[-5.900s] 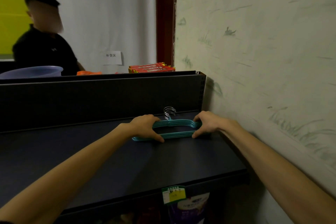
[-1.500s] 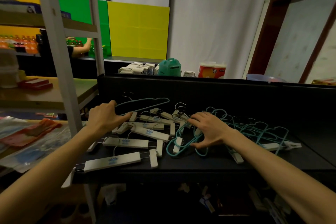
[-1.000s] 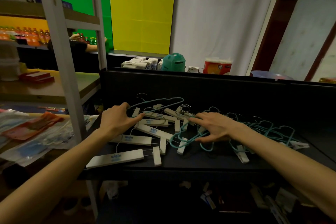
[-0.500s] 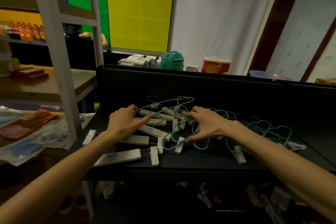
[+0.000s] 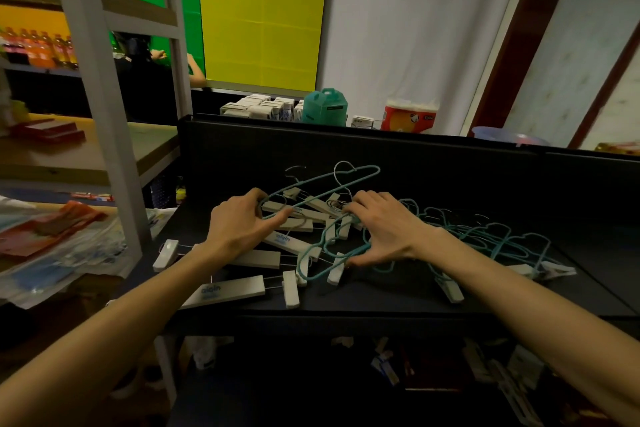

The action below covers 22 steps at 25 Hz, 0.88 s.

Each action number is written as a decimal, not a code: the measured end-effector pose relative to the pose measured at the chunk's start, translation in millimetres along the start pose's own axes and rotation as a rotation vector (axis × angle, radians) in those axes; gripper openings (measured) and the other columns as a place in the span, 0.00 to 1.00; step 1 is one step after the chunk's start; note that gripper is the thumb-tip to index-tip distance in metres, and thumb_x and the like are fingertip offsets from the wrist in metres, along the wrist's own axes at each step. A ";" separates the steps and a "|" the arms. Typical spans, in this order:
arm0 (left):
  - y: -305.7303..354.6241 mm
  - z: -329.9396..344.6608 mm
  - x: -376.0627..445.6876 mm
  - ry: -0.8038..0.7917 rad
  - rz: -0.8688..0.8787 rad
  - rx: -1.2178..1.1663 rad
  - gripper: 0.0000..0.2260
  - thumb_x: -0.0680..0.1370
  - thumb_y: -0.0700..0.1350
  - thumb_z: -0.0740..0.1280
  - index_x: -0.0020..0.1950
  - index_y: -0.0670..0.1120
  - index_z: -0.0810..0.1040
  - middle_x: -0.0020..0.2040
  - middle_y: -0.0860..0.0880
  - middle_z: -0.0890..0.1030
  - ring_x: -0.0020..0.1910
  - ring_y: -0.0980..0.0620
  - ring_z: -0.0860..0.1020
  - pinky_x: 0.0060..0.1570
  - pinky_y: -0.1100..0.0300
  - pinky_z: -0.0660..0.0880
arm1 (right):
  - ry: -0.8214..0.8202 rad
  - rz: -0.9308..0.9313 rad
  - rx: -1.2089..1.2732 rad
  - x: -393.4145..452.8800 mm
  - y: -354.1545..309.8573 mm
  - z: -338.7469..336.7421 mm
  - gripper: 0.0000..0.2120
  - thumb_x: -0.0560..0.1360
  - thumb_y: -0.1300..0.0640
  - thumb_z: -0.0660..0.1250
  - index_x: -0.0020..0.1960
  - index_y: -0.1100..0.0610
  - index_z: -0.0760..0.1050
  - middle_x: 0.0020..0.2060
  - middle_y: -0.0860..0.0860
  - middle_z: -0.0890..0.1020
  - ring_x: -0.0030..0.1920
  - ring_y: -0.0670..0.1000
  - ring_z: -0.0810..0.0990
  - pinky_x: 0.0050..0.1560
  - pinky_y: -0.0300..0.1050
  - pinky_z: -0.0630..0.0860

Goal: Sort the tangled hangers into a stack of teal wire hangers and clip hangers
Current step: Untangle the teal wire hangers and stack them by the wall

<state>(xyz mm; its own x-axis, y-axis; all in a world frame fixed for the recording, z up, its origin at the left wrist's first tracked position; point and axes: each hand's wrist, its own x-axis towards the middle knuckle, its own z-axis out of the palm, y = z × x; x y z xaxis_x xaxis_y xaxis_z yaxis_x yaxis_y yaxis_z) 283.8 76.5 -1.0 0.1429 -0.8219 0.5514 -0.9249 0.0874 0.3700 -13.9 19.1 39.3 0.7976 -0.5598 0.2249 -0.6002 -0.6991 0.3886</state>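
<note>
Shelf point(image 5: 398, 291): black, bearing the unsorted tangle, no stack visible. Clip hangers point(image 5: 225, 290): white, heaped left-centre. Teal hangers point(image 5: 491, 239): snarled centre to right. Left hand point(image 5: 239, 227): moved in since a second ago, fingers pinching one teal hanger, now tilted up; extraction begun. Right hand point(image 5: 384, 230): fingers spread, pressing the tangle down.

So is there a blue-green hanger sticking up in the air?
Yes, one teal wire hanger is lifted above the pile, held at its end by the left hand.
</note>
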 end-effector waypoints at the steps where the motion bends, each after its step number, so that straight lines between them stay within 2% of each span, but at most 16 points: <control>1: 1.5 -1.8 1.3 0.009 -0.001 -0.008 0.36 0.70 0.79 0.53 0.57 0.51 0.77 0.34 0.55 0.77 0.32 0.59 0.76 0.32 0.60 0.73 | 0.023 0.006 -0.015 -0.6 -0.4 0.6 0.52 0.64 0.18 0.57 0.71 0.58 0.69 0.60 0.52 0.74 0.57 0.52 0.73 0.61 0.50 0.72; 6: 6.3 -2.1 7.3 0.026 -0.018 -0.068 0.39 0.69 0.79 0.54 0.62 0.49 0.76 0.36 0.56 0.76 0.34 0.60 0.76 0.38 0.54 0.78 | 0.155 0.071 -0.017 -4.4 -6.2 6.0 0.52 0.68 0.20 0.56 0.71 0.63 0.70 0.56 0.57 0.79 0.52 0.56 0.77 0.54 0.51 0.75; 11: 8.7 2.5 7.8 0.019 -0.019 -0.076 0.38 0.70 0.79 0.54 0.62 0.50 0.75 0.37 0.56 0.77 0.34 0.60 0.77 0.37 0.55 0.78 | 0.206 0.098 0.041 -8.2 -11.3 7.6 0.52 0.69 0.21 0.57 0.73 0.62 0.68 0.61 0.57 0.79 0.56 0.56 0.77 0.59 0.51 0.74; 13: 12.7 4.0 15.7 0.004 0.000 -0.068 0.36 0.71 0.78 0.57 0.63 0.51 0.75 0.37 0.57 0.77 0.35 0.60 0.76 0.39 0.54 0.78 | 0.201 0.173 0.077 -19.6 1.8 7.4 0.50 0.68 0.20 0.58 0.72 0.61 0.69 0.62 0.56 0.79 0.58 0.55 0.77 0.61 0.51 0.74; 16: 34.7 12.5 30.8 0.010 0.040 -0.047 0.33 0.73 0.73 0.61 0.65 0.49 0.74 0.38 0.56 0.77 0.35 0.60 0.75 0.34 0.61 0.73 | 0.141 0.321 0.059 -44.3 33.7 11.9 0.50 0.67 0.19 0.57 0.71 0.58 0.71 0.65 0.56 0.78 0.62 0.56 0.77 0.63 0.53 0.73; 19: 72.1 29.4 42.0 -0.008 0.155 -0.036 0.33 0.74 0.73 0.60 0.66 0.49 0.73 0.45 0.53 0.80 0.39 0.56 0.78 0.36 0.59 0.75 | 0.050 0.418 0.017 -74.5 67.1 15.1 0.50 0.66 0.18 0.57 0.72 0.56 0.72 0.64 0.55 0.79 0.62 0.57 0.77 0.63 0.54 0.73; 22: 118.3 57.2 50.7 -0.077 0.252 -0.010 0.38 0.74 0.73 0.59 0.72 0.46 0.68 0.58 0.46 0.81 0.53 0.47 0.80 0.47 0.52 0.78 | -0.022 0.471 -0.014 -114.2 99.4 14.0 0.52 0.67 0.18 0.51 0.76 0.55 0.68 0.66 0.55 0.77 0.64 0.57 0.76 0.66 0.54 0.70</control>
<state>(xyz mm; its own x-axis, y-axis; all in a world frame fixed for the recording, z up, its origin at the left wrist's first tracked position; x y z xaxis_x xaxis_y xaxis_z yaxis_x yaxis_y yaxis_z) 161.6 13.0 28.0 -0.1188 -0.8139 0.5687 -0.9244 0.2997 0.2358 -165.5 7.3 39.7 0.4369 -0.8238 0.3611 -0.8955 -0.3607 0.2606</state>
